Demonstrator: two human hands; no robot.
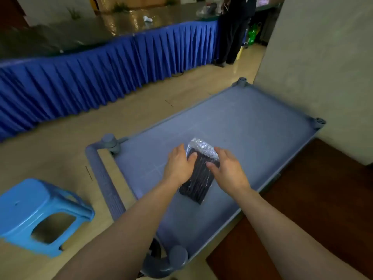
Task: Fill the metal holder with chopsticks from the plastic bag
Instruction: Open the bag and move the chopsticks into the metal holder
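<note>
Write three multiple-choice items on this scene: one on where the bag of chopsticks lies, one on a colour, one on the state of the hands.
1. Where is the plastic bag of chopsticks?
A. On the grey cart top
B. On the blue stool
C. On the floor

2. What colour is the stool beside the cart?
A. Red
B. Blue
C. White

3. How do the hands meet the bag?
A. Both hang clear of it
B. Only the left touches it
C. Both hold it, one on each side

Answers:
1 A, the bag lies on the flat grey cart top.
2 B, its plastic is bright blue.
3 C, the left hand and the right hand each have a thumb on the bag.
</note>
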